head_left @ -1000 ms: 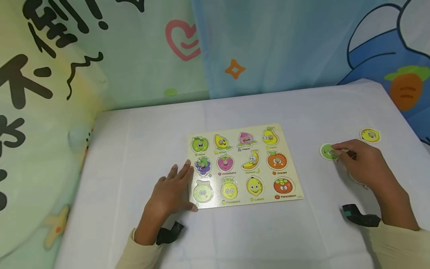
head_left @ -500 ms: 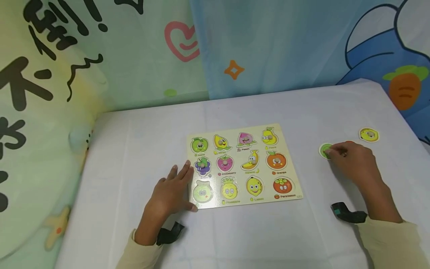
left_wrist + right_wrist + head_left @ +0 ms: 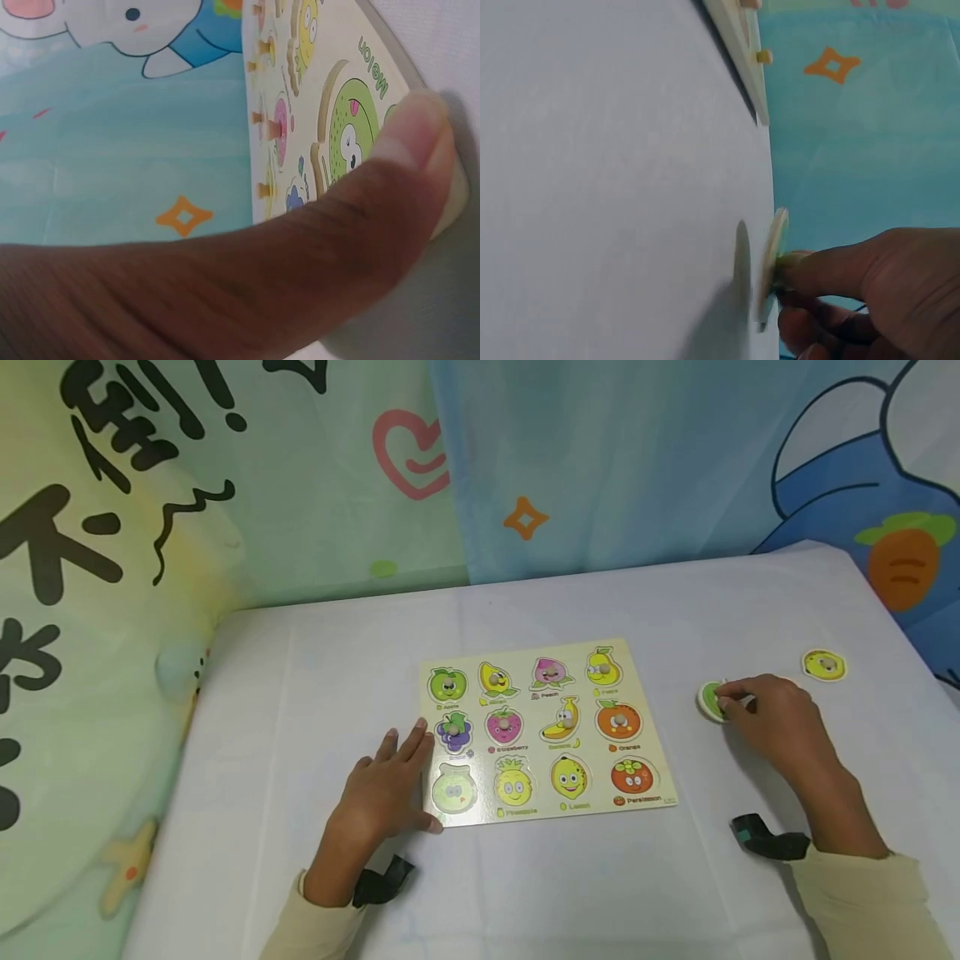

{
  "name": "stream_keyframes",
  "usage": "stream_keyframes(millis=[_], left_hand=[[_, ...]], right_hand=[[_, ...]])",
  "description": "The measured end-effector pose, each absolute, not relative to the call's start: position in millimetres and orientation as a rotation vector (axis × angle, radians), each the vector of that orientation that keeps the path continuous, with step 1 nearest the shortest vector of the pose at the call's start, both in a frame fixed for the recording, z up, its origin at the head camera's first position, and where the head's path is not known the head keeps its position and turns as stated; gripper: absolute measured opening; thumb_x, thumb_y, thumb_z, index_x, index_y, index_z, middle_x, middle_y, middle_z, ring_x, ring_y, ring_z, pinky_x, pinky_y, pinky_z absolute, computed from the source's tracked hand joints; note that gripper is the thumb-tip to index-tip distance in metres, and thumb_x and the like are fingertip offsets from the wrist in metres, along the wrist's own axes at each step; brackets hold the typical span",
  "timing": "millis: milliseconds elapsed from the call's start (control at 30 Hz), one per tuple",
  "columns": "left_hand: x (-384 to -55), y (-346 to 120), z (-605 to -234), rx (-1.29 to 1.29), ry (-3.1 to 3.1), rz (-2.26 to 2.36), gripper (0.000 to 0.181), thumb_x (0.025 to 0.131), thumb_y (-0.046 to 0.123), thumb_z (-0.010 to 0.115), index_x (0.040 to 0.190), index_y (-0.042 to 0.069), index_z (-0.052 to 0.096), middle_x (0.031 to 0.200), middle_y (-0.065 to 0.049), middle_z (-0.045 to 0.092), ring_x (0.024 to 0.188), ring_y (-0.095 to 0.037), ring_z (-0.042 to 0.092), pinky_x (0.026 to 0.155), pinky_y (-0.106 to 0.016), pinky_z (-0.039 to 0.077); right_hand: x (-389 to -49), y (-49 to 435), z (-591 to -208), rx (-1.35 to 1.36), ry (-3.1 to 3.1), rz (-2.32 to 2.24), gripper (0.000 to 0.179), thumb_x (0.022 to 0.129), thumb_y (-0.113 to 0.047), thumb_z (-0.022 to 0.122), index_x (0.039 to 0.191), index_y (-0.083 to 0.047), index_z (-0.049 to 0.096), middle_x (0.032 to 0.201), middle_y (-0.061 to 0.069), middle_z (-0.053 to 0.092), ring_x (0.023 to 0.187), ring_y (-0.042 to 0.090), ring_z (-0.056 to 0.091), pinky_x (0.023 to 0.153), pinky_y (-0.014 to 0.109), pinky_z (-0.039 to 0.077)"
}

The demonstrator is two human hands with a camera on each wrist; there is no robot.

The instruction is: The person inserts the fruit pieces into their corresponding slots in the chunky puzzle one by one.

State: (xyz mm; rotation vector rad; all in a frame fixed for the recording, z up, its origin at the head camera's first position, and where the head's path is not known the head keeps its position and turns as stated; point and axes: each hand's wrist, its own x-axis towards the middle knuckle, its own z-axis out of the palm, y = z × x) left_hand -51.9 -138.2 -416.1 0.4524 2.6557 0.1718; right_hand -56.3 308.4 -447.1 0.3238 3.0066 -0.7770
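My right hand (image 3: 780,727) pinches a round green puzzle piece (image 3: 709,700), to the right of the board. In the right wrist view the piece (image 3: 772,262) stands nearly edge-on between thumb and fingers, its shadow apart from it on the cloth. A fruit puzzle board (image 3: 542,803) lies flat mid-table. My left hand (image 3: 382,785) rests at its left edge, fingers extended, with the thumb (image 3: 412,135) on the near corner beside the recess labelled Melon (image 3: 356,124). Knobbed fruit pieces fill the two upper rows; the bottom row shows printed faces without knobs.
A yellow puzzle piece (image 3: 823,665) lies at the right, beyond my right hand. White cloth (image 3: 360,660) covers the table. Printed curtains (image 3: 615,460) stand behind it and along the left side.
My right hand has shifted left and lifted the green puzzle piece, now tilted, a little toward the board. The left hand and the board have stayed in place.
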Motion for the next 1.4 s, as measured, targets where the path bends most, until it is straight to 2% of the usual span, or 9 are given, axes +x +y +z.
stream_keyframes(millis=[200,433,667,767,967,1200,1400], left_hand=[[-52,-138,-417,0.462,2.657,0.161,0.12,0.057,0.039,0.094,0.154,0.013,0.028,0.161,-0.002,0.017,0.143,-0.04,0.019,0.102,-0.063,0.034],[-52,-135,-417,0.482,2.657,0.157,0.119,0.058,0.043,0.092,0.154,0.013,0.029,0.161,-0.004,0.019,0.142,-0.044,0.021,0.103,-0.061,0.034],[-51,-134,-417,0.462,2.664,0.146,0.12,0.058,0.041,0.092,0.155,0.013,0.027,0.161,-0.003,0.018,0.142,-0.044,0.021,0.101,-0.061,0.036],[-51,-134,-417,0.451,2.665,0.147,0.121,0.058,0.041,0.093,0.155,0.013,0.025,0.161,-0.002,0.017,0.142,-0.044,0.02,0.101,-0.061,0.037],[-51,-135,-418,0.441,2.664,0.143,0.122,0.058,0.041,0.093,0.156,0.014,0.024,0.161,-0.001,0.017,0.142,-0.043,0.02,0.101,-0.06,0.037],[-53,-135,-420,0.454,2.7,0.147,0.122,0.054,0.044,0.094,0.153,0.013,0.03,0.159,-0.003,0.024,0.141,-0.041,0.026,0.1,-0.06,0.038],[-55,-135,-422,0.446,2.727,0.18,0.126,0.05,0.042,0.096,0.151,0.009,0.028,0.157,-0.004,0.03,0.14,-0.04,0.03,0.099,-0.059,0.039]], right_hand=[[-58,292,-442,0.147,3.128,-0.87,0.022,0.089,-0.001,0.067,0.11,0.005,0.07,0.107,0.023,0.062,0.086,0.034,0.055,0.066,0.043,0.045],[-58,259,-445,-0.137,3.083,-1.04,0.022,0.087,0.001,0.07,0.108,-0.002,0.072,0.103,0.011,0.066,0.085,0.023,0.059,0.067,0.019,0.044],[-60,227,-446,-0.338,3.029,-1.19,0.022,0.085,0.002,0.072,0.107,-0.004,0.072,0.101,0.004,0.066,0.08,0.018,0.06,0.067,0.014,0.045],[-61,215,-446,-0.421,2.988,-1.245,0.023,0.084,0.004,0.073,0.105,-0.004,0.073,0.099,0.003,0.065,0.077,0.014,0.058,0.064,0.013,0.045],[-66,193,-445,-0.547,2.902,-1.317,0.02,0.083,0.004,0.074,0.101,-0.005,0.074,0.1,0.001,0.065,0.081,0.012,0.058,0.07,0.014,0.048],[-67,165,-441,-0.643,2.8,-1.306,0.02,0.084,0.001,0.073,0.103,-0.007,0.075,0.101,-0.003,0.063,0.084,0.011,0.059,0.071,0.028,0.052],[-63,132,-442,-0.686,2.737,-1.302,0.016,0.086,-0.003,0.073,0.1,-0.01,0.077,0.098,-0.006,0.063,0.09,0.01,0.059,0.076,0.031,0.05]])
